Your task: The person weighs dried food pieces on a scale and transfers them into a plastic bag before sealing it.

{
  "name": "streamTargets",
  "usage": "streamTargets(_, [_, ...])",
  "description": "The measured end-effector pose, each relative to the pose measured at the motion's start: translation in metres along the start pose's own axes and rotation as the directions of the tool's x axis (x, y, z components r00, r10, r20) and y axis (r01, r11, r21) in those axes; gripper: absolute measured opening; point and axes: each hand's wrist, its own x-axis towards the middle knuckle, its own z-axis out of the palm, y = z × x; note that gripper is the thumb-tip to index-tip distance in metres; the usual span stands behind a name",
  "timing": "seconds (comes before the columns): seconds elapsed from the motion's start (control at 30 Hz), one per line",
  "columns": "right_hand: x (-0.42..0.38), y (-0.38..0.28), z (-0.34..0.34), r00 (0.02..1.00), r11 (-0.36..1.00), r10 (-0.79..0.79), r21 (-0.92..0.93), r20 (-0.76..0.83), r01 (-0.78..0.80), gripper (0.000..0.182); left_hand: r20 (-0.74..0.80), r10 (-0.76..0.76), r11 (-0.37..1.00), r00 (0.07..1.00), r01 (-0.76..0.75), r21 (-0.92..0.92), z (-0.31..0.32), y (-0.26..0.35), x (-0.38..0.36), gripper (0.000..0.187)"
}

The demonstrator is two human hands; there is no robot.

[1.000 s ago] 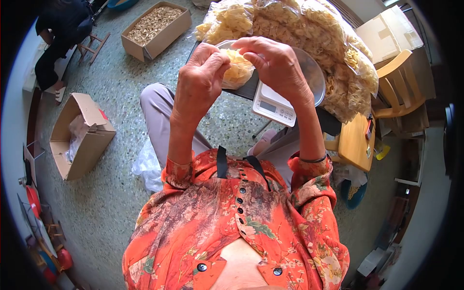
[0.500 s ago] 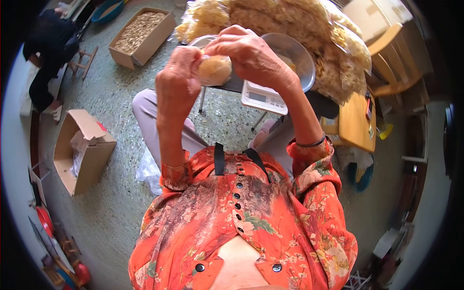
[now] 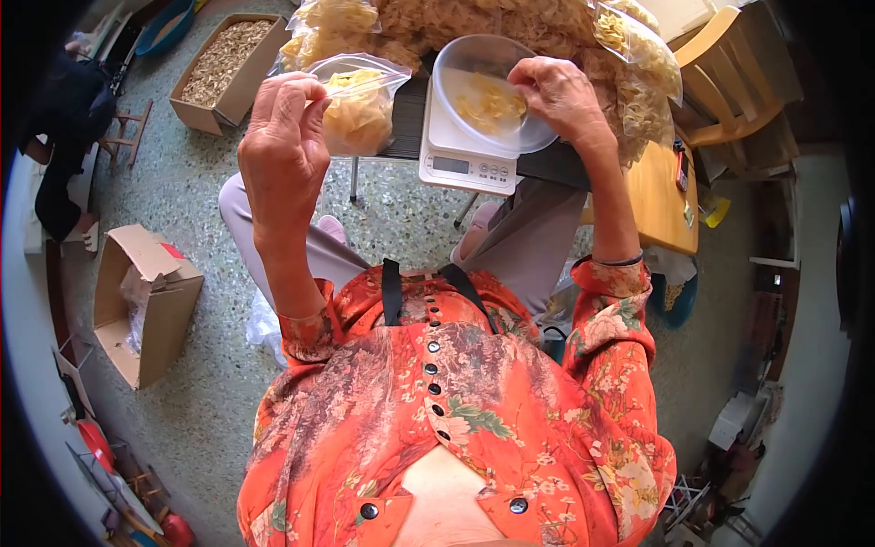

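Note:
My left hand (image 3: 286, 128) pinches the top edge of a clear zip bag (image 3: 360, 114) of pale yellow dried pieces, holding it upright left of the scale. A translucent plastic bowl (image 3: 462, 71) sits on the white kitchen scale (image 3: 467, 170), with some yellow pieces in its bottom. My right hand (image 3: 565, 98) is closed on the bowl's right rim, fingers curled over the edge; the fingertips are partly hidden. The scale rests on a dark stool or small table (image 3: 410, 114); its display is too small to read.
A large heap of bagged dried pieces (image 3: 510, 20) lies behind the bowl. At right stand a wooden chair (image 3: 734, 87) and a wooden stool (image 3: 663, 205). Cardboard boxes (image 3: 150, 314) stand on the floor at left, where another person (image 3: 68, 118) sits.
My hands have moved apart. The left now holds the bag by its top, and the right has gone from the bag to the bowl's rim. The bowl has shifted onto the scale's middle.

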Motion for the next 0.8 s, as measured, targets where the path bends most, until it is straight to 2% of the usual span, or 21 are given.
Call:
streamTargets(0.1, [-0.001,-0.004,0.009,0.992,0.998,0.007,-0.061,0.123,0.001,0.018,0.002,0.025,1.0,1.0,-0.025,0.007,-0.001,0.003,0.001,0.01])
streamTargets(0.27, [-0.002,-0.011,0.021,0.982,0.993,0.037,-0.117,0.185,-0.016,0.028,0.058,-0.039,0.999,0.998,0.039,-0.003,-0.002,0.01,0.002,0.01])
streamTargets(0.33, [0.001,-0.013,0.026,0.97,0.993,0.101,-0.077,0.222,-0.086,0.027,0.056,-0.047,0.999,0.997,0.048,-0.01,-0.001,0.012,0.003,0.01])
streamTargets(0.47, [0.002,-0.01,0.024,0.974,0.995,0.088,-0.065,0.207,-0.076,0.026,0.069,-0.048,0.999,0.996,0.048,-0.002,0.0,0.013,0.003,0.009])
streamTargets(0.53, [0.001,-0.009,0.027,0.981,0.998,0.059,0.01,0.185,-0.062,0.022,0.072,-0.049,0.999,0.996,0.048,0.005,0.0,0.013,0.003,0.009])
streamTargets(0.77, [0.003,-0.016,0.025,0.981,0.997,0.069,0.027,0.181,-0.075,0.013,0.072,-0.04,0.999,0.997,0.041,-0.006,0.001,0.011,0.003,0.01])
streamTargets(0.8, [0.002,-0.013,0.022,0.992,0.997,0.059,0.046,0.116,-0.065,0.012,0.069,-0.026,1.0,0.997,0.026,0.003,0.0,0.01,0.002,0.01])
